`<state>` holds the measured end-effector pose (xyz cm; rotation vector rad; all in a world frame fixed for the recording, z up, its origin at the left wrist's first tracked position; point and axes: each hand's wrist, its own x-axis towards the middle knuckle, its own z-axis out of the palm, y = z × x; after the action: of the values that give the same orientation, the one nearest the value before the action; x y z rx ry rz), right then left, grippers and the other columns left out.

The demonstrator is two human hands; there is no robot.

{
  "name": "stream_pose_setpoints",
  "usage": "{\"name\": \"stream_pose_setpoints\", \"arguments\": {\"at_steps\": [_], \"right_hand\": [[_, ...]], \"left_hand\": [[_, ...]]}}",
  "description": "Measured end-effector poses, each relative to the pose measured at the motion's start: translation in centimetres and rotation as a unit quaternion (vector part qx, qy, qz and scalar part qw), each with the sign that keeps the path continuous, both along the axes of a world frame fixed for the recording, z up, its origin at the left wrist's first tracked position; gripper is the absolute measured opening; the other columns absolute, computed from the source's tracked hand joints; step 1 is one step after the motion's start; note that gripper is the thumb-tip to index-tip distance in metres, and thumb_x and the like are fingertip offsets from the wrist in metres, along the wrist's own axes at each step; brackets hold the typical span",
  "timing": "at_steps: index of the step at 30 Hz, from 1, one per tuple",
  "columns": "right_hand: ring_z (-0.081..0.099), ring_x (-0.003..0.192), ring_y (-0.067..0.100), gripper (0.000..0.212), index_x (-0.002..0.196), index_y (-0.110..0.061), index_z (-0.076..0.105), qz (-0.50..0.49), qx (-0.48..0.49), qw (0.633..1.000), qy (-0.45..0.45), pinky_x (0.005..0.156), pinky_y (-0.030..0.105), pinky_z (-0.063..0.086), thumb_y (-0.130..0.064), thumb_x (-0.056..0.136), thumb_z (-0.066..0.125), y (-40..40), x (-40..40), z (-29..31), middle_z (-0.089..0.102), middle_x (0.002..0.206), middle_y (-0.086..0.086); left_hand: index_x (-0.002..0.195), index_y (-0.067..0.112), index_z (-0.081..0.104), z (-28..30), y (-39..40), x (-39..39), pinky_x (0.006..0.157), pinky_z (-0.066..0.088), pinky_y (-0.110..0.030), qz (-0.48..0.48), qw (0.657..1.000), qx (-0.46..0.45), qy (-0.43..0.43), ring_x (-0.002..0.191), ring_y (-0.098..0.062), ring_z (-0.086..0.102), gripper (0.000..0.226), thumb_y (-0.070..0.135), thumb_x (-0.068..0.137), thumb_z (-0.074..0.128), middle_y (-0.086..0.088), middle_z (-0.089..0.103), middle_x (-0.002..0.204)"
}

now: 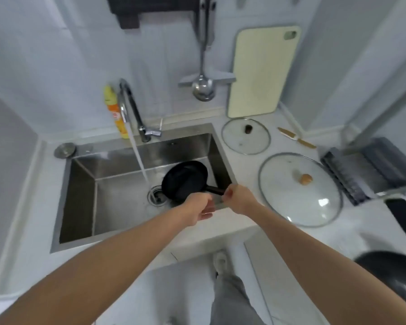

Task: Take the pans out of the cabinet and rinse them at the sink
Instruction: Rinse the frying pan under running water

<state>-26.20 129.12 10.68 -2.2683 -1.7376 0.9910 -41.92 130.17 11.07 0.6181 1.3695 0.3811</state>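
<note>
A small black frying pan lies tilted in the steel sink, just right of the drain. My right hand is closed on the end of its black handle. My left hand sits at the pan's near rim by the handle base with its fingers curled; I cannot tell whether it grips. Water runs from the faucet and lands by the drain, left of the pan. A larger dark pan sits on the counter at the lower right, partly cut off by the frame edge.
Two glass lids lie on the counter right of the sink. Behind them are a cream cutting board, a hanging ladle and a knife. A dish rack and a phone are at the far right, and a yellow bottle is by the faucet.
</note>
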Motion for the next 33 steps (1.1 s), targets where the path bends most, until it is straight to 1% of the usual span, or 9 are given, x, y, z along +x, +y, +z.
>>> {"name": "stream_pose_setpoints", "arguments": {"at_steps": [7,11,13,16,18,20,24,30,33], "right_hand": [[0.062,0.108,0.033,0.031,0.123,-0.005,0.059,0.206,-0.109,0.970,-0.072,0.084,0.036,0.049,-0.021,0.097,0.053,10.3,0.0,-6.5,0.065,0.119,0.016],[0.062,0.109,0.032,0.037,0.132,-0.003,0.049,0.278,-0.190,0.938,-0.084,0.076,0.030,0.043,-0.012,0.096,0.051,11.7,0.7,-9.2,0.062,0.124,0.017],[0.064,0.104,0.030,0.034,0.128,-0.002,0.052,0.252,-0.239,0.935,-0.064,0.074,0.029,0.043,-0.015,0.097,0.052,12.1,0.7,-9.9,0.064,0.119,0.016],[0.063,0.055,0.017,0.013,0.093,-0.004,0.064,0.132,-0.321,0.936,0.054,0.055,0.027,0.049,-0.015,0.092,0.058,13.7,-0.2,-9.8,0.066,0.070,0.008],[0.056,0.040,0.016,0.017,0.079,-0.004,0.065,0.064,-0.363,0.922,0.118,0.048,0.025,0.047,-0.015,0.091,0.059,14.9,-1.3,-8.2,0.062,0.054,0.007],[0.058,0.045,0.018,0.017,0.083,-0.001,0.065,0.047,-0.380,0.912,0.149,0.050,0.027,0.047,-0.012,0.091,0.054,16.4,-2.8,-6.2,0.065,0.061,0.012],[0.058,0.041,0.013,0.015,0.096,0.000,0.058,0.005,-0.409,0.887,0.213,0.039,0.020,0.045,0.000,0.092,0.044,18.5,-5.2,-2.5,0.066,0.060,0.012],[0.055,0.035,0.013,0.010,0.087,0.001,0.054,0.069,-0.406,0.881,0.233,0.035,0.018,0.044,0.003,0.090,0.045,19.8,-9.7,0.4,0.059,0.065,0.013],[0.058,0.046,0.015,0.012,0.089,0.002,0.057,0.085,-0.393,0.876,0.266,0.043,0.023,0.049,0.003,0.087,0.046,19.6,-12.3,0.4,0.060,0.070,0.015]], "left_hand": [[0.100,0.004,0.056,-5.7,7.7,0.3,0.084,0.054,-0.038,0.165,0.983,-0.072,0.022,0.075,-0.022,0.059,0.011,0.014,0.099,0.053,-0.010,0.057,0.087],[0.109,0.004,0.055,-8.2,9.5,1.7,0.084,0.054,-0.038,0.202,0.973,-0.105,0.031,0.074,-0.021,0.059,0.014,0.012,0.098,0.054,-0.010,0.057,0.087],[0.105,0.005,0.057,-9.0,9.7,2.2,0.078,0.054,-0.038,0.207,0.969,-0.129,0.028,0.076,-0.022,0.059,0.010,0.011,0.098,0.054,-0.012,0.059,0.088],[0.087,0.008,0.058,-9.8,10.5,2.5,0.056,0.053,-0.027,0.201,0.967,-0.160,0.008,0.064,-0.019,0.059,0.014,0.012,0.099,0.050,-0.009,0.058,0.076],[0.083,0.009,0.059,-9.3,11.0,2.5,0.056,0.057,-0.025,0.203,0.963,-0.175,-0.011,0.059,-0.019,0.065,0.018,0.017,0.098,0.051,-0.008,0.063,0.073],[0.094,0.011,0.063,-8.5,11.7,2.2,0.075,0.061,-0.035,0.208,0.962,-0.177,-0.025,0.078,-0.023,0.070,0.018,0.028,0.096,0.057,-0.010,0.071,0.089],[0.110,0.007,0.064,-6.8,13.1,0.4,0.052,0.056,-0.029,0.242,0.948,-0.179,-0.104,0.076,-0.025,0.072,0.027,0.030,0.096,0.058,-0.014,0.074,0.096],[0.124,0.009,0.062,-5.0,13.5,-4.2,0.059,0.056,-0.032,0.271,0.945,-0.151,-0.108,0.093,-0.026,0.069,0.043,0.041,0.096,0.057,-0.015,0.071,0.117],[0.118,0.006,0.063,-4.3,13.2,-6.7,0.059,0.057,-0.032,0.307,0.937,-0.135,-0.103,0.082,-0.024,0.069,0.044,0.044,0.098,0.053,-0.014,0.073,0.103]]}}
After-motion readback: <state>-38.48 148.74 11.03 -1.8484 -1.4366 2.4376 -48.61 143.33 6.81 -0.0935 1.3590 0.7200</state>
